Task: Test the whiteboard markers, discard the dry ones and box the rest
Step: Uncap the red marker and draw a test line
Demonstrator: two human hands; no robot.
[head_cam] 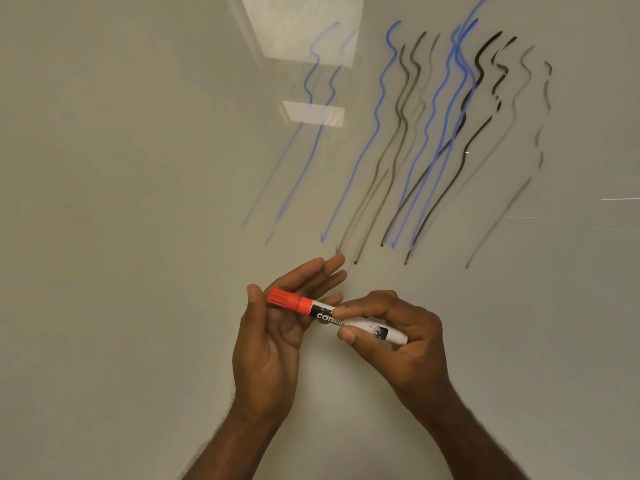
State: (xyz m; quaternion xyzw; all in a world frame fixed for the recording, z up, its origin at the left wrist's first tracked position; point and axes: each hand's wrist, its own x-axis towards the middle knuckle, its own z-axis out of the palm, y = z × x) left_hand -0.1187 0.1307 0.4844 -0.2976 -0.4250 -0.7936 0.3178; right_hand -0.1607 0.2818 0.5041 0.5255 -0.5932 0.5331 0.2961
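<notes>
- Closest in, two bare forearms come up from the bottom edge, both hands meeting in front of the whiteboard.
- Right hand has the marker pinched between thumb and forefinger at mid-barrel, other fingers curled round the tail end.
- Left hand is spread, fingers straight, thumb up beside the red cap; the cap end lies across its palm and fingers, with no grip closed on it.
- The marker lies nearly level between the hands, cap to the left, cap on.
- Handling, as I read it: a light, stiff plastic tube, smooth and a bit slippery, not fragile. Best hold is the barrel where the right hand has it, leaving the cap free for the left to pull. The cap looks ridged, so it should give decent purchase.
- My guess at the step: uncapping, ahead of a test stroke.
- Farther out, the board carries wavy test lines, blue and black, some bold, several faint and broken.
- No red line shows among them.
- Top of the board, pale reflections of ceiling lights.
- No box or bin in view.
</notes>
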